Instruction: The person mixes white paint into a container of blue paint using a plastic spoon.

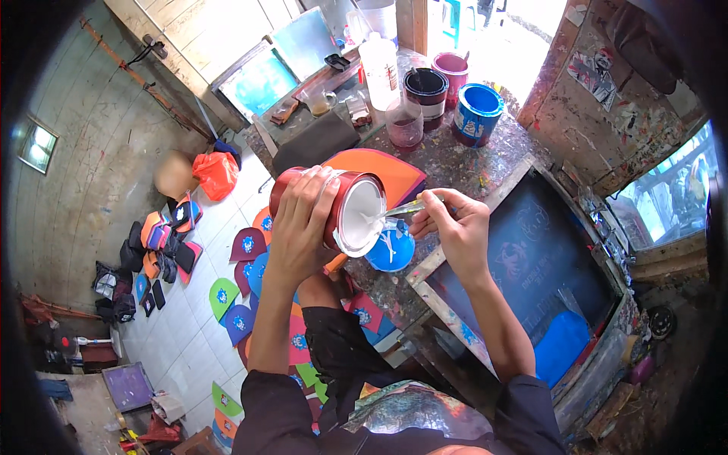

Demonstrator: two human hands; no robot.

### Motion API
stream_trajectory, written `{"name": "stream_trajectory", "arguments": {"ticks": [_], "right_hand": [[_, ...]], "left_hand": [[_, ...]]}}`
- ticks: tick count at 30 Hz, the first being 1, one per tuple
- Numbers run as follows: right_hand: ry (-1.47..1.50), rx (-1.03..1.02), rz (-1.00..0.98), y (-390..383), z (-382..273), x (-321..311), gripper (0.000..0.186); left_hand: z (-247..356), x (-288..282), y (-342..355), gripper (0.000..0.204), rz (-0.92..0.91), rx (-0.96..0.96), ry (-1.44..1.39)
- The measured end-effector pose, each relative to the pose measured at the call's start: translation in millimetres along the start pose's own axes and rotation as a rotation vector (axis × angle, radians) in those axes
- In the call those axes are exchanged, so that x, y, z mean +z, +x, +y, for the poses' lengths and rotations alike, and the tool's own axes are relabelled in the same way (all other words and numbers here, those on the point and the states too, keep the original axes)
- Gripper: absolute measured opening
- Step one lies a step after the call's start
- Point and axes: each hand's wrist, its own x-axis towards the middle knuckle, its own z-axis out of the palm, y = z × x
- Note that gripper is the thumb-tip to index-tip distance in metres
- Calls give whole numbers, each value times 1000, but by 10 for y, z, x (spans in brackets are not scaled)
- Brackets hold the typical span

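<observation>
- White paint sits in a red can (334, 208), tipped on its side above a small blue tub (391, 246) at the edge of the messy table (455, 163).
- Left hand (303, 227) wraps all its fingers tight round the can and holds it up.
- Right hand (459, 227) pinches a thin stick (402, 208), fingers closed on it, with the tip inside the can's mouth.
- This looks like the scooping step: white paint is being pulled out toward the blue tub, where some white already lies.
- Next move calls for a steady can and slow pulls, so the paint lands in the tub and not on the table.
- How much paint is left deep in the can is hidden.
- The stick may be a spoon or a flat blade; it is too thin to tell.
- A dark printing screen (531, 258) lies just right of the tub, and its far corner is cut off.
</observation>
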Motion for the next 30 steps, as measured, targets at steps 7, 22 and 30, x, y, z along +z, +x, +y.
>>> {"name": "stream_trajectory", "arguments": {"ticks": [7, 22, 30], "right_hand": [[68, 20, -1, -41, -47, -119, 22], [-106, -112, 9, -212, -280, -469, 17], [-156, -169, -20, -229, -307, -471, 16]], "left_hand": [[-1, -15, -16, 93, -1, 3, 2], [-52, -40, -63, 96, -18, -10, 40], [-39, -60, -49, 98, -25, -3, 28]]}}
